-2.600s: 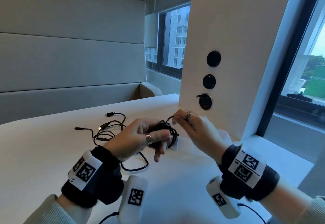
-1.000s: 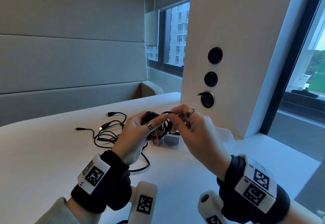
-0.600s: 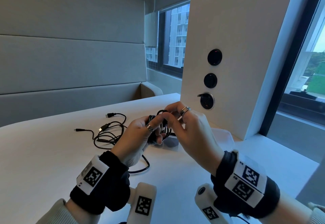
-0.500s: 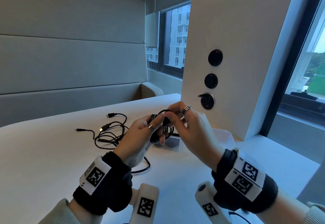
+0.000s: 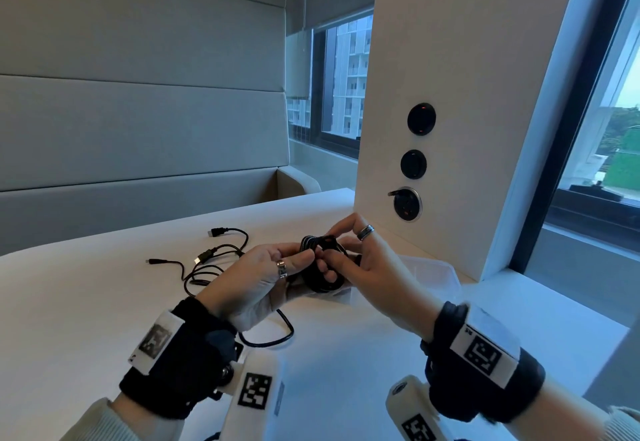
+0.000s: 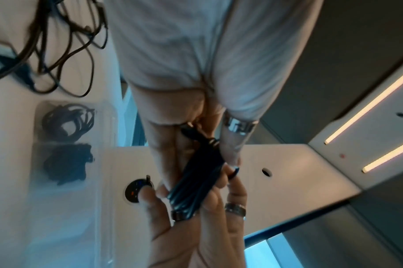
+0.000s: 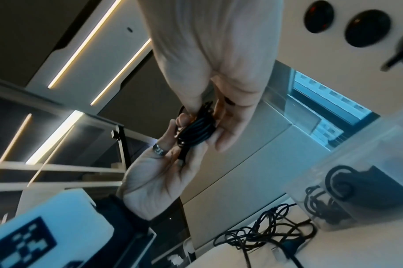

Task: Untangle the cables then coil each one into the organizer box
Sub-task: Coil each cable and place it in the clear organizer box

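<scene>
You had a black coiled cable [image 5: 320,260] held up between both hands, above the desk [image 5: 86,302] and just in front of the clear organizer box [image 5: 436,270]. Your left hand [image 5: 256,277] had its grip closed on the bundle, thumb and fingers curled round the loops, with one connector end poking out near your palm in the left wrist view. Your right hand [image 5: 367,267] pinched the opposite side of the same coil, fingertips closed on the strands.

As for progress, the wrist views showed the box already holding two dark coils [image 6: 67,139] in neighbouring compartments, so I judge two cables were done. The one in your hands looked wound and close to ready, but it was not yet in the box.

What remained lay on the desk to your left: a loose tangle of cables [image 5: 211,264] with several plugs sticking out, well apart from the box. How many cables made up that tangle I could not tell. A strand [image 5: 277,333] curved out below your left hand; whether it belonged to the held coil or to the tangle was hidden. By my reckoning you were somewhere around the middle of the job.
</scene>
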Demonstrator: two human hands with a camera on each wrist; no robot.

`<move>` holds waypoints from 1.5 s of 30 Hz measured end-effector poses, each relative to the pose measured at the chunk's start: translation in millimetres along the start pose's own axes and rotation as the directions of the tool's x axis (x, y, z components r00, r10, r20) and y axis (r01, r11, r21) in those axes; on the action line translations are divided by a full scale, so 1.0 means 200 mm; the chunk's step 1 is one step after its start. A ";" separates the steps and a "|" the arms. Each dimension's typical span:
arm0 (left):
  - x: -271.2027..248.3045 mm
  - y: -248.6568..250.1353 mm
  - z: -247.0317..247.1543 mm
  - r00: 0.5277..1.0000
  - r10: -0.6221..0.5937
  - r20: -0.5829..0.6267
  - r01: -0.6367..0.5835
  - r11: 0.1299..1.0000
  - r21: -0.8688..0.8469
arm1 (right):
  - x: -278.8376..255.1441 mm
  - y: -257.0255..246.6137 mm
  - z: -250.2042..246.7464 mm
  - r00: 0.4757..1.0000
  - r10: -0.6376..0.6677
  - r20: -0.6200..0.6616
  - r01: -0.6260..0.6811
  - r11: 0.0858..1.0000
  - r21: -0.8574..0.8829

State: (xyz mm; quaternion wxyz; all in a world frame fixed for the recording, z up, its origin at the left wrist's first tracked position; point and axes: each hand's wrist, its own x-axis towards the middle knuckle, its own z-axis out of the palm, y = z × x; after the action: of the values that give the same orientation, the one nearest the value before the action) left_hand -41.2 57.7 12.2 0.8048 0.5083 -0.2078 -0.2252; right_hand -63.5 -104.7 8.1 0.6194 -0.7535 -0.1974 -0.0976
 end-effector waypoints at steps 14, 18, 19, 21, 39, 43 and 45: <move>0.00 -0.03 0.09 0.993 0.115 -0.011 -0.115 0.986 -0.124 | 0.01 -0.01 -0.07 0.914 0.181 0.362 -0.315 0.879 0.357; 0.00 -0.03 0.07 0.994 0.089 0.063 -0.075 0.978 -0.195 | 0.00 -0.01 -0.12 0.856 0.181 0.484 -0.429 0.771 0.471; 0.00 -0.04 0.07 0.994 0.084 0.067 -0.070 0.980 -0.188 | -0.01 -0.01 -0.12 0.852 0.179 0.493 -0.439 0.758 0.483; 0.01 -0.04 0.04 0.994 0.075 0.073 -0.062 0.984 -0.165 | -0.01 0.01 -0.15 0.849 0.178 0.498 -0.446 0.749 0.491; 0.00 -0.02 0.03 0.999 -0.012 0.047 0.023 0.971 -0.238 | 0.04 0.04 -0.12 0.965 0.178 0.194 -0.254 0.822 0.510; 0.01 -0.02 0.06 0.998 0.040 -0.040 -0.044 0.996 -0.080 | 0.02 0.03 -0.13 0.941 0.216 0.259 -0.327 0.770 0.548; 0.01 -0.02 0.06 0.994 0.067 -0.084 -0.067 0.998 -0.002 | 0.01 0.03 -0.13 0.928 0.214 0.305 -0.350 0.779 0.519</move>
State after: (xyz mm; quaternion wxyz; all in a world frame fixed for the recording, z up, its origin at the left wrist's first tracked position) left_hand -46.5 45.1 13.2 0.8211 0.5082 -0.1904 -0.1770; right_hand -56.4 -129.8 8.3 0.7948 -0.5631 -0.1716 0.1475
